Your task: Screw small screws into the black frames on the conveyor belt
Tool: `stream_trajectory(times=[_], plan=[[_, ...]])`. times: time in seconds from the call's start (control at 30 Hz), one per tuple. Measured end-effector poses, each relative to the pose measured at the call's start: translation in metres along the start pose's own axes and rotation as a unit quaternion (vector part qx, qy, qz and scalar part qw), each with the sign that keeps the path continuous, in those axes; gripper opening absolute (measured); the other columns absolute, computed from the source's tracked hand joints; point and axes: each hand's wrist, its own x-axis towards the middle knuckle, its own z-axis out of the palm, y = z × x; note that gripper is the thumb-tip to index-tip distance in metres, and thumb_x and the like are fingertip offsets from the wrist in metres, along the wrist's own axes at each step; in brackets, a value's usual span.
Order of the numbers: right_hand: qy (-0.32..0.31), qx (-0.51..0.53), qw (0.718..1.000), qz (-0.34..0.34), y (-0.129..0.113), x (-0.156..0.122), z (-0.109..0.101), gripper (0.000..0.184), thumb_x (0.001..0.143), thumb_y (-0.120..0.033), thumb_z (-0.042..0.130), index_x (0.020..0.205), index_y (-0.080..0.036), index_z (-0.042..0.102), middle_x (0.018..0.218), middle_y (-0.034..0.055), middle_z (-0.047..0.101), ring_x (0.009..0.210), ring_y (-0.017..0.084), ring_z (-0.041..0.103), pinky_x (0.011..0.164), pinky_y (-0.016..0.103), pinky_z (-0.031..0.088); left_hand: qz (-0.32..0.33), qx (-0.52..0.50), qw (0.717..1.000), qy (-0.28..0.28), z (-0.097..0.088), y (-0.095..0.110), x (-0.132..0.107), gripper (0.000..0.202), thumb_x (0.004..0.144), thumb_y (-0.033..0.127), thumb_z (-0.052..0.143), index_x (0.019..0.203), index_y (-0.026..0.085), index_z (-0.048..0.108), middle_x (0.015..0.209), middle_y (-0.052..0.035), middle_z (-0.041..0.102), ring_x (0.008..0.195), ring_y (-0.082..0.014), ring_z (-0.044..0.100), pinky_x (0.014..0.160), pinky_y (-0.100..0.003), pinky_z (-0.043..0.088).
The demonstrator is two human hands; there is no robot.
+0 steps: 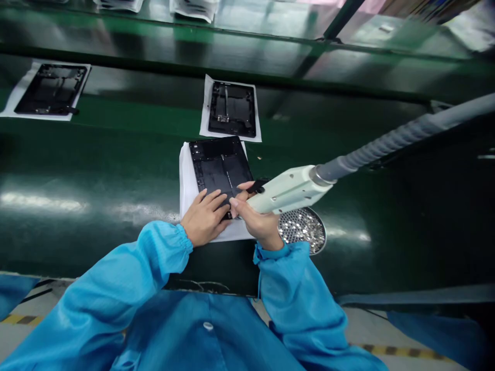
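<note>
A black tablet-like chassis lies on a white sheet on the green conveyor belt right before me. My left hand rests flat on its near edge, fingers spread over the lower corner. My right hand grips a pale electric screwdriver with a grey ribbed hose running up to the right. The tool's tip points down at the chassis near my left fingertips; the tip itself is hidden by my fingers.
A round dish of small silver screws sits just right of my right wrist. Another black chassis on white paper lies farther back, and a third at the far left. More white sheets lie on the far shelf.
</note>
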Motion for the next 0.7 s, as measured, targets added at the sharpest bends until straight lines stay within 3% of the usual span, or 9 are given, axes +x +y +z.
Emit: stream_trajectory(times=[0.13, 0.27, 0.5, 0.6, 0.7], plan=[[0.002, 0.004, 1.000, -0.016, 0.000, 0.000, 0.005, 0.024, 0.081, -0.026, 0.064, 0.099, -0.022, 0.049, 0.051, -0.0104, 0.054, 0.047, 0.012, 0.055, 0.068, 0.035, 0.055, -0.004, 0.001, 1.000, -0.008, -0.001, 0.000, 0.001, 0.040, 0.091, 0.035, 0.053, 0.125, 0.013, 0.058, 0.134, -0.0146, 0.057, 0.132, -0.0311, 0.045, 0.110, -0.052, 0.032], [0.024, 0.044, 0.998, -0.024, -0.002, 0.003, 0.002, 0.027, 0.079, -0.023, 0.066, 0.102, -0.021, 0.051, 0.052, -0.0097, 0.055, 0.044, 0.012, 0.054, 0.056, 0.031, 0.052, -0.010, 0.020, 1.000, -0.019, -0.004, 0.001, 0.002, 0.045, 0.092, 0.036, 0.052, 0.129, 0.010, 0.055, 0.139, -0.0173, 0.052, 0.135, -0.0320, 0.041, 0.111, -0.052, 0.032], [0.145, 0.050, 0.987, -0.049, -0.008, 0.009, -0.030, 0.029, 0.075, -0.020, 0.071, 0.100, -0.023, 0.057, 0.052, -0.0095, 0.056, 0.041, 0.012, 0.051, 0.047, 0.030, 0.046, 0.012, 0.024, 0.999, -0.022, -0.012, -0.004, -0.021, 0.044, 0.093, 0.034, 0.049, 0.127, 0.008, 0.055, 0.137, -0.0186, 0.054, 0.133, -0.0324, 0.044, 0.111, -0.054, 0.034], [0.169, 0.043, 0.983, -0.059, -0.013, 0.010, -0.035, 0.029, 0.072, -0.019, 0.073, 0.098, -0.022, 0.059, 0.050, -0.0092, 0.056, 0.038, 0.012, 0.050, 0.042, 0.029, 0.044, 0.023, -0.011, 1.000, -0.012, -0.030, -0.001, -0.036, 0.042, 0.093, 0.034, 0.050, 0.126, 0.010, 0.056, 0.135, -0.0188, 0.056, 0.132, -0.0317, 0.046, 0.110, -0.056, 0.037], [0.175, 0.024, 0.983, -0.052, -0.018, 0.011, -0.036, 0.030, 0.071, -0.022, 0.075, 0.096, -0.022, 0.059, 0.049, -0.0086, 0.056, 0.037, 0.013, 0.051, 0.040, 0.029, 0.044, -0.019, -0.100, 0.995, 0.021, -0.062, 0.016, -0.050, 0.036, 0.093, 0.035, 0.050, 0.125, 0.019, 0.060, 0.130, -0.0128, 0.061, 0.129, -0.0276, 0.051, 0.107, -0.053, 0.043]])
